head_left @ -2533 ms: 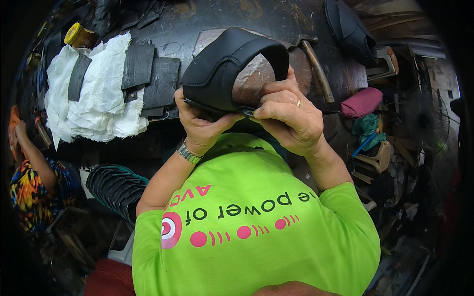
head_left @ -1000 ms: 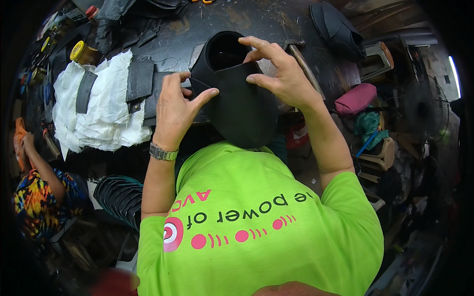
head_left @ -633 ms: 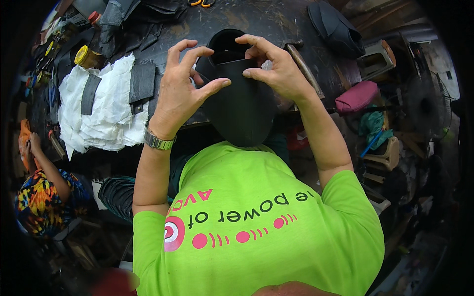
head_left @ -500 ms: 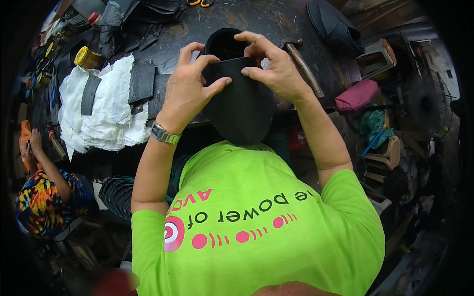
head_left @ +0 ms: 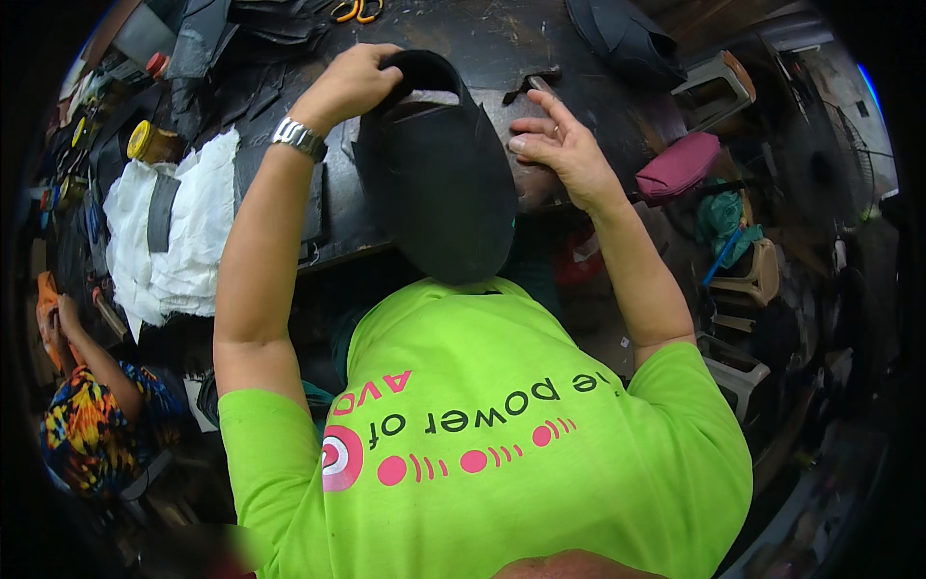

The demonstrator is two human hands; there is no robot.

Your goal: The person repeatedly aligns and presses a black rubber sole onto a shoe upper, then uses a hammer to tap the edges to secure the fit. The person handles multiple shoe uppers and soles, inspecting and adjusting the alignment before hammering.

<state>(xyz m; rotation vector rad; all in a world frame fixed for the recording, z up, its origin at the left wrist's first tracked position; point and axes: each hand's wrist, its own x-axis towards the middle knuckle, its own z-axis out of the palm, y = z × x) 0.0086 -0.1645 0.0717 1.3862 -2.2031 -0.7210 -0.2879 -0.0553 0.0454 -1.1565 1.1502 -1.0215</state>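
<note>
A black shoe upper (head_left: pixel 439 193) stands at the table's front edge, its rounded end against my shirt and its open collar facing away. My left hand (head_left: pixel 352 82), with a metal watch on the wrist, is closed on the collar's far left rim. My right hand (head_left: pixel 559 145) is off the upper, to its right, with fingers apart and nothing visibly held. Just beyond it shows the head of a hammer (head_left: pixel 533 82); its handle is mostly hidden behind that hand.
White cloth (head_left: pixel 198 232) with a dark strip (head_left: pixel 165 212) lies left, near a yellow-lidded jar (head_left: pixel 154 143). Orange-handled scissors (head_left: pixel 357 10) and black pieces (head_left: pixel 627 43) lie at the back. A pink pouch (head_left: pixel 678 166) is at the right edge. Another person (head_left: pixel 106 415) works far left.
My right hand has let go of the upper's collar and moved right, over the hammer handle. My left hand has shifted to the collar's far rim. The upper's back now stands wider open.
</note>
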